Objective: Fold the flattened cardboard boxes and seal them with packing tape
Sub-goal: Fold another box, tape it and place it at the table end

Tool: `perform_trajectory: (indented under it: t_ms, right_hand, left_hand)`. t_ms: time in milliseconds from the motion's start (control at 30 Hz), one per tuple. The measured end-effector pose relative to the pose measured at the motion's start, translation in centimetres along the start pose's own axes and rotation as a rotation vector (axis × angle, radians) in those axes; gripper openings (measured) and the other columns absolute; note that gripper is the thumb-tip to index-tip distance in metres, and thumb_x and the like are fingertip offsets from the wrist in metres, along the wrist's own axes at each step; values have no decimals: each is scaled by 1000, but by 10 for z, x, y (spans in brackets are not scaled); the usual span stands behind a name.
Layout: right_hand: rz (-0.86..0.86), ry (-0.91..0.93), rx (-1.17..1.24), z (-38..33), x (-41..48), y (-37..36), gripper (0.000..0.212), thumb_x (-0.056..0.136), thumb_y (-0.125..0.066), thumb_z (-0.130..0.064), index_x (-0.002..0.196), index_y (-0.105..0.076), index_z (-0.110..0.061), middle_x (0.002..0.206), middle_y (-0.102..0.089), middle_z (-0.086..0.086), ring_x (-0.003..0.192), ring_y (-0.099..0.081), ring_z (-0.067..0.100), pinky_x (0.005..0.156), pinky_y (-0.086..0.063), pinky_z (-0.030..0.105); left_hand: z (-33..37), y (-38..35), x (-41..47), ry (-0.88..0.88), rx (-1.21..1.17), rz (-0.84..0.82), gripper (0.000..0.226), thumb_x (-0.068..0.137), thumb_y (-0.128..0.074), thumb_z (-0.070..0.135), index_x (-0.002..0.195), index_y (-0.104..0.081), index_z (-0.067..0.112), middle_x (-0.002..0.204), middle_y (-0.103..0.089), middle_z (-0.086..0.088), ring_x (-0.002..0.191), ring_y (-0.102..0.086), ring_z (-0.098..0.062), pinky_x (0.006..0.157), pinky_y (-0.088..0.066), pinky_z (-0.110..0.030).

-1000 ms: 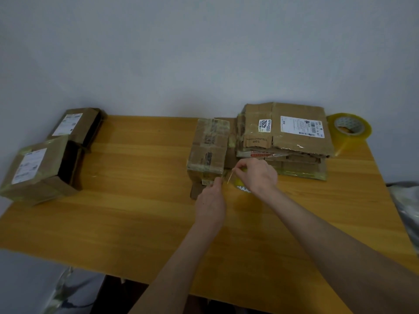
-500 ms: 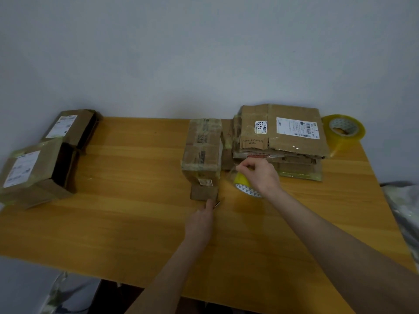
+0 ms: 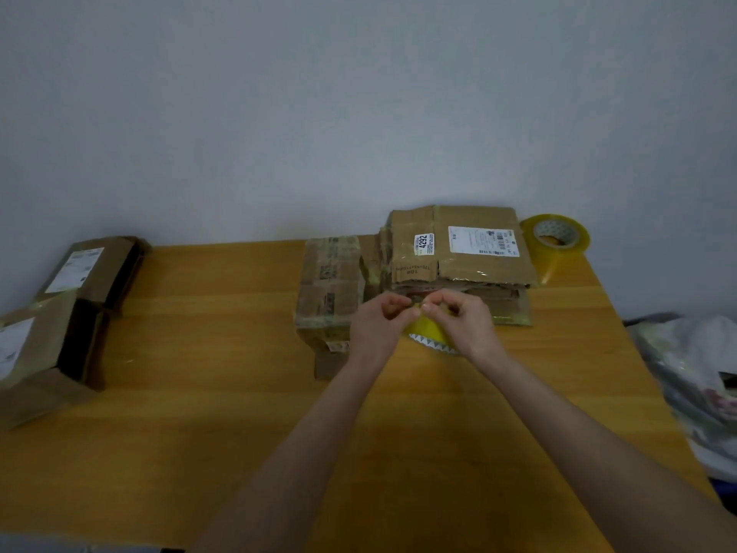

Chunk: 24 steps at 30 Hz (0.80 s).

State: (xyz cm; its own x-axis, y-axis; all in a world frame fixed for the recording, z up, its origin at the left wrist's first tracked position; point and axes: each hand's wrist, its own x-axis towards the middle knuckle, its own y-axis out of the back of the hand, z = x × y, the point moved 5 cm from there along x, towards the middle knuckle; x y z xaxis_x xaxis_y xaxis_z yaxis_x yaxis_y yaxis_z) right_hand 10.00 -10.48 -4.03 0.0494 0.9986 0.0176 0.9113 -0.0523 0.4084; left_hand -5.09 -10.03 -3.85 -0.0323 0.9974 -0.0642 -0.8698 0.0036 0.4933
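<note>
Taping step: tape roll [image 3: 428, 334] is gripped by right hand [image 3: 466, 321], its loose end apparently pinched by left hand [image 3: 379, 325]. Next, prob.: strip to be drawn out over box [image 3: 331, 289] seam.

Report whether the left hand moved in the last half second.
Yes. The left hand has gone from the near end of the small cardboard box to its right side, farther back, meeting the right hand.

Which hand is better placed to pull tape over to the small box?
Probably the left hand: it pinches at the tape roll's top right beside the small box, while the right hand holds the roll.
</note>
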Motion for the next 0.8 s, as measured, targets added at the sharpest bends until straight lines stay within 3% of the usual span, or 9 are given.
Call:
perform_trajectory:
  t_ms: [200, 300, 367, 467, 567, 667, 733, 800]
  right_hand:
    - [-97, -19, -31, 0, -3, 18, 8, 92, -63, -18, 99, -66, -16, 94, -65, 0, 92, -59, 19, 80, -48, 34]
    - [-159, -79, -91, 3, -3, 21, 18, 90, -64, -21, 107, -64, -16, 98, -66, 1, 93, -62, 20, 80, -51, 36]
    - [-156, -81, -259, 7, -1, 22, 24, 89, -65, -23, 111, -61, -14, 98, -64, 0, 96, -60, 21, 78, -47, 30]
    - [-103, -104, -404, 13, 4, 29, 32, 87, -67, -26, 117, -57, -17, 113, -64, 2, 110, -58, 22, 90, -47, 33]
    - [-131, -60, -502, 20, -2, 32, 44, 90, -66, -27, 130, -49, -24, 127, -62, 1, 117, -58, 23, 94, -49, 39]
    - [-131, 1, -635, 36, -21, 23, 38, 92, -61, -22, 128, -51, -30, 123, -64, -1, 108, -61, 23, 83, -49, 31]
    - [-83, -36, -682, 49, -31, 18, 33, 94, -58, -19, 125, -55, -27, 123, -63, 0, 109, -58, 22, 83, -43, 27]
    - [-89, -93, -805, 58, -34, 11, 33, 96, -54, -22, 128, -52, -28, 126, -59, 1, 115, -54, 22, 94, -41, 30]
  left_hand:
    - [11, -15, 9, 49, -38, -25, 5, 79, -75, 24, 83, -76, 21, 81, -72, 3, 82, -67, -12, 80, -56, -33]
    - [18, -19, 11, 21, 10, -9, 5, 84, -70, 18, 83, -75, 19, 74, -67, 8, 75, -63, -6, 73, -52, -23]
    - [26, -21, 11, -39, 89, -10, 8, 86, -68, 18, 87, -75, 15, 73, -64, 10, 72, -59, -3, 69, -45, -16]
    - [29, -30, 8, -96, 168, -33, 10, 88, -65, 21, 85, -73, 17, 74, -63, 10, 74, -57, -4, 69, -41, -19]
    - [18, -45, 6, 12, 124, -170, 13, 91, -61, 18, 91, -72, 11, 78, -64, 3, 77, -58, -10, 74, -51, -31]
    - [9, -51, 1, 60, 271, -323, 14, 95, -55, 14, 97, -68, 11, 89, -69, -4, 79, -64, -15, 77, -56, -35]
    - [8, -41, -5, -36, 447, -271, 15, 96, -53, 16, 107, -63, 16, 94, -70, -4, 78, -67, -17, 75, -57, -36]
    - [8, -21, -18, -201, 470, -121, 21, 97, -53, 20, 116, -62, 18, 92, -70, -3, 76, -67, -18, 71, -57, -35]
